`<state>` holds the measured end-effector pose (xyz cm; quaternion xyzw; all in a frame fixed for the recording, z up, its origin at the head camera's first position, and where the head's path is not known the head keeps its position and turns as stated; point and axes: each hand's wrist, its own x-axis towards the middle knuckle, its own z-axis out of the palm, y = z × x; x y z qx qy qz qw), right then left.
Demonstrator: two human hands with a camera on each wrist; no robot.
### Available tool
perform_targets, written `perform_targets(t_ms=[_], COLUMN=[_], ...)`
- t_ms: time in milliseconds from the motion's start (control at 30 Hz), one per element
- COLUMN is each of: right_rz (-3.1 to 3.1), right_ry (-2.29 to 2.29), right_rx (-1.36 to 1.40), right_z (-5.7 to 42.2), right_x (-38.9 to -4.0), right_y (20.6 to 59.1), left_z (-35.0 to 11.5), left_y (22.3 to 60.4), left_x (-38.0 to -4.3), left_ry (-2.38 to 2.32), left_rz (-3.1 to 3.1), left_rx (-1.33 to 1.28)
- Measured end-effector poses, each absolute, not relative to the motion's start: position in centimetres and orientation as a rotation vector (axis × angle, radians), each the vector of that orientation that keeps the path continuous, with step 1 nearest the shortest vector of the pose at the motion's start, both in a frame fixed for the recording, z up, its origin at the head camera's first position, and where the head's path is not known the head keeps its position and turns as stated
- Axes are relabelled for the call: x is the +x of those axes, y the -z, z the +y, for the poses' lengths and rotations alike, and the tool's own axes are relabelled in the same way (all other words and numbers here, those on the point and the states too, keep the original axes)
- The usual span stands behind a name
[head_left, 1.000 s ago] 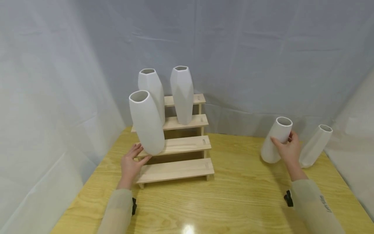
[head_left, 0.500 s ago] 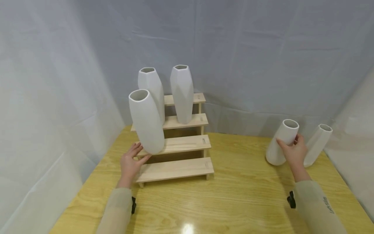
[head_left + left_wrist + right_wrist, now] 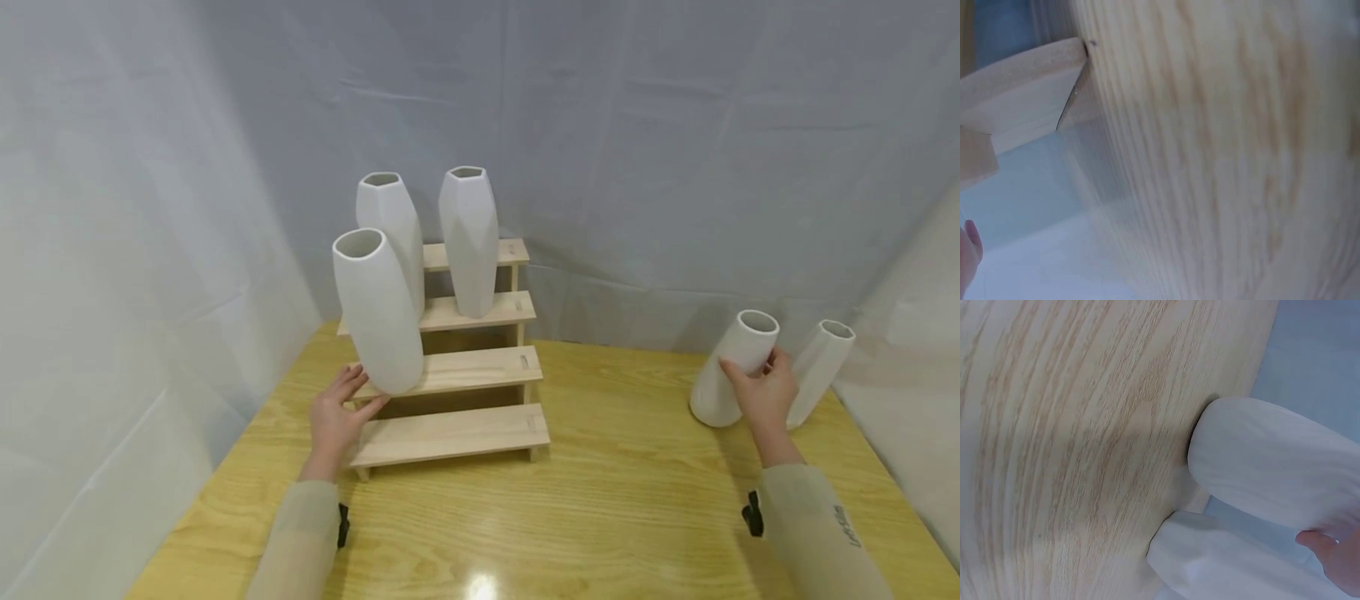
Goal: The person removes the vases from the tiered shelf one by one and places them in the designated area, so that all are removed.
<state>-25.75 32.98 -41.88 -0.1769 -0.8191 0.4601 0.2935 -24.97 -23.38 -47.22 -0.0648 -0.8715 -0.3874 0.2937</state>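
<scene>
My right hand (image 3: 765, 396) grips a smooth white vase (image 3: 723, 383), thumb across its front and fingers round its right side. In the right wrist view this vase's (image 3: 1266, 462) base meets the tabletop, beside a faceted white vase (image 3: 1210, 556). The faceted one stands at far right in the head view. My left hand (image 3: 335, 421) lies at the foot of a tall white vase (image 3: 378, 317), on the second tier of a wooden stepped stand (image 3: 450, 437). Its fingers reach the vase's left side, and the thumb extends along its front base. The left wrist view hides that contact.
Two faceted white vases stand farther back on the stand, a left one (image 3: 405, 242) partly hidden and a right one (image 3: 470, 250). The wooden table (image 3: 585, 508) ends at pale cloth (image 3: 637, 167) behind and at both sides.
My right hand has moved the smooth vase rightward, closer to the faceted vase at far right. My left hand and the vases on the stand have stayed in place.
</scene>
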Motion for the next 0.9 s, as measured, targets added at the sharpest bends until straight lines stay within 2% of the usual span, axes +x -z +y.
perform_targets(t_ms=[900], right_rz=[-2.262], right_ry=[-1.266], right_rx=[-0.490], right_z=[34.00], right_x=[-25.04], right_y=[41.59], left_z=[-23.21], left_y=[47.14], left_x=[-24.85], left_ry=[1.029], left_rz=[-2.313], left_rx=[-0.164])
